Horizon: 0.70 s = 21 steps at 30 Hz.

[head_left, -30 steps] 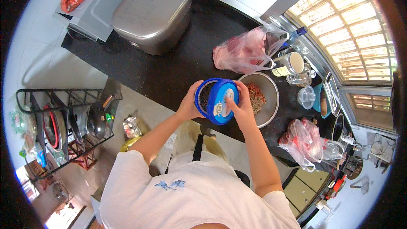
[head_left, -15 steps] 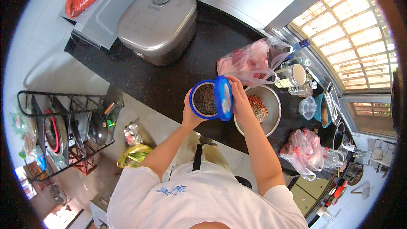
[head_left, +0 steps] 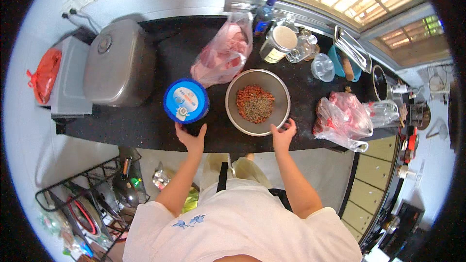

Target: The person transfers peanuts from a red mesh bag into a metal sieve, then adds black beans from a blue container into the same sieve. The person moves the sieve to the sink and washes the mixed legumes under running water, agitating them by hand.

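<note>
A round tub with a blue lid (head_left: 186, 100) stands on the black counter, left of centre, its lid lying over the top and hiding the contents. Just at its near side is my left hand (head_left: 191, 138), thumb and fingers spread, holding nothing. To the right of the tub, a steel bowl (head_left: 233, 111) contains reddish-brown nuts or beans (head_left: 250, 91) with small greyish grains (head_left: 256, 110) heaped over them. My right hand (head_left: 283, 137) is at the bowl's near right rim, thumb close to or touching it, fingers apart and slightly bent.
Behind the bowl lies a clear bag of raw meat (head_left: 224, 53); another bagged bundle (head_left: 342, 116) sits at the right. A rice cooker (head_left: 116, 68) occupies the left. Along the window stand a blue bottle (head_left: 263, 17), a jar (head_left: 279, 43) and a plastic cup (head_left: 322, 68).
The tub, held open in both hands before, now stands lidded on the counter. Both hands have come off it, and my right hand has moved to the bowl. The view has turned.
</note>
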{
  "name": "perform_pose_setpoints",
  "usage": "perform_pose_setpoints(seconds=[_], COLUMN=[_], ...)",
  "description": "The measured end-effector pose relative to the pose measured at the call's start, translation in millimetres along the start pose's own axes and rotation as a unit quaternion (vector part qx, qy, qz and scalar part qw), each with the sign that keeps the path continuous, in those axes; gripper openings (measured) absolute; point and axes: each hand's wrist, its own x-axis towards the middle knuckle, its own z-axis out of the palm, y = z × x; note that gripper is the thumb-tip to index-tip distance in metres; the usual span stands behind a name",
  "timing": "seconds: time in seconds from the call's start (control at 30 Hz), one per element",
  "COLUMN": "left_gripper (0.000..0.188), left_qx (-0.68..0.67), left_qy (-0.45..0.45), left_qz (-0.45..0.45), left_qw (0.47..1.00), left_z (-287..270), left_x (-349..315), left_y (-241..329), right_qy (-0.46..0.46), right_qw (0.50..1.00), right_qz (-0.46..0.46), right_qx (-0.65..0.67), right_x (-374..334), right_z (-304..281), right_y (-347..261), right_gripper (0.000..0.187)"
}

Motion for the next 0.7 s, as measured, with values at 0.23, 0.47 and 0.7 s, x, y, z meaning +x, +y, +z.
perform_pose_setpoints(seconds=[0.23, 0.47, 0.7], left_gripper=[0.076, 0.073, 0.055], left_qx=[-0.250, -0.245, -0.195], left_qy=[-0.417, -0.648, -0.768], left_qz=[-0.308, -0.336, -0.286], left_qw=[0.818, 0.638, 0.539], left_z=[26.8, 54.0, 79.3], left_x=[-9.2, -21.6, -166.8], left_y=[109.8, 194.8, 302.3], right_qy=[-0.172, -0.113, 0.155], right_qw=[0.946, 0.948, 0.965], right_qz=[0.140, 0.138, 0.049], right_qx=[0.236, 0.265, 0.208], right_x=[5.8, -28.7, -99.9], right_z=[-4.6, -137.6, -339.8], right_y=[4.8, -24.6, -43.0], right_gripper=[0.050, 0.056, 0.056])
